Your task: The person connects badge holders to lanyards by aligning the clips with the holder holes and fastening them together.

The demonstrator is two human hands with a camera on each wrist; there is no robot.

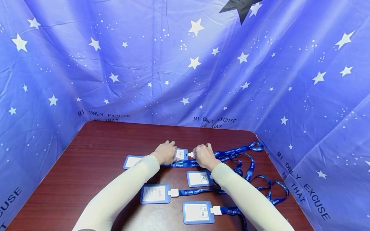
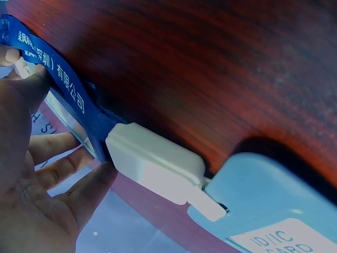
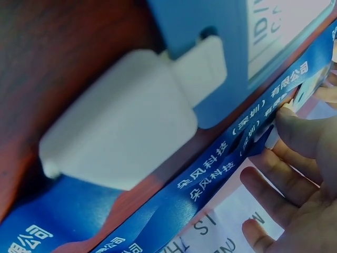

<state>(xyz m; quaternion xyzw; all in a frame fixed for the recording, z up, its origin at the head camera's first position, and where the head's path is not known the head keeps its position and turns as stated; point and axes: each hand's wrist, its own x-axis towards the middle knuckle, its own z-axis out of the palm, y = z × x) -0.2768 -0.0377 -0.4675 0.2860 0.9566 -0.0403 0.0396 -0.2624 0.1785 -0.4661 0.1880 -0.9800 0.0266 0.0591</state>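
My left hand [image 1: 165, 152] grips a blue ID badge holder [image 1: 182, 154] by its left part, with the thumb on the near face and fingers on the other side in the left wrist view. My right hand [image 1: 204, 156] pinches the white lanyard clip [image 1: 191, 155] by the holder's slotted end, thumb [image 3: 303, 129] against it. Whether the clip is fastened in the slot is too small to tell. A blue printed lanyard strap [image 1: 185, 164] runs just in front of both hands. Its white clip [image 2: 155, 163] and holder [image 2: 263, 190] appear large in the left wrist view.
Nearer the person lie more badge holders on lanyards: one [image 1: 198, 178] by the right forearm, one [image 1: 155, 193] at centre left, one [image 1: 198, 212] at the front. Another holder [image 1: 132, 161] is partly under the left forearm. Tangled straps [image 1: 251, 166] spread right on the brown table [image 1: 95, 150].
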